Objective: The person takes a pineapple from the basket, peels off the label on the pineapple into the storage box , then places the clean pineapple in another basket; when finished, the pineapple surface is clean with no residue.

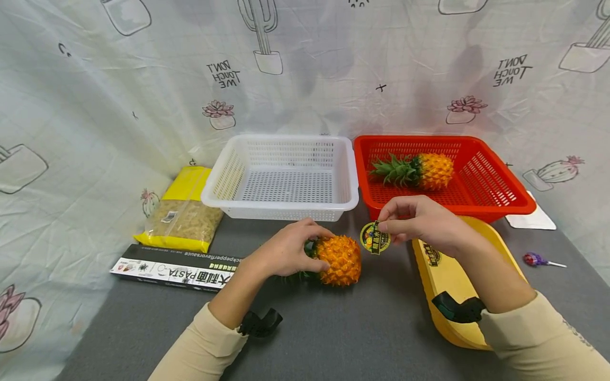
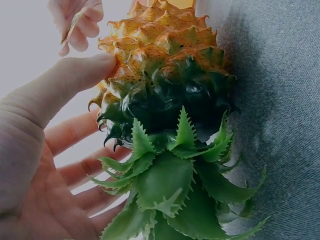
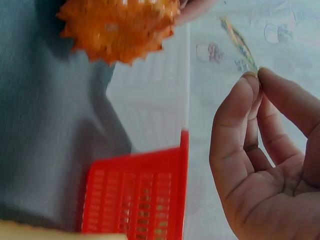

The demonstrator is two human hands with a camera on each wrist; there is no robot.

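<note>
Grey table (image 1: 362,328) holds baskets, pasta, lollipop (image 1: 536,259).

pineapple (image 1: 339,259): rough, spiky | baskets (image 1: 286,174): perforated plastic | table (image 1: 362,328): matt grey cloth

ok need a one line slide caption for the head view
Left hand holds a pineapple on the table while right hand pinches its round label.

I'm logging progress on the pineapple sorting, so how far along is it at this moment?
One pineapple in the red basket already lies in the red basket. In hand: the left hand grips the pineapple on the table, and the right hand pinches a round label beside it, apart from the fruit. Left: that pineapple is in no basket yet, and the white basket holds nothing.
</note>
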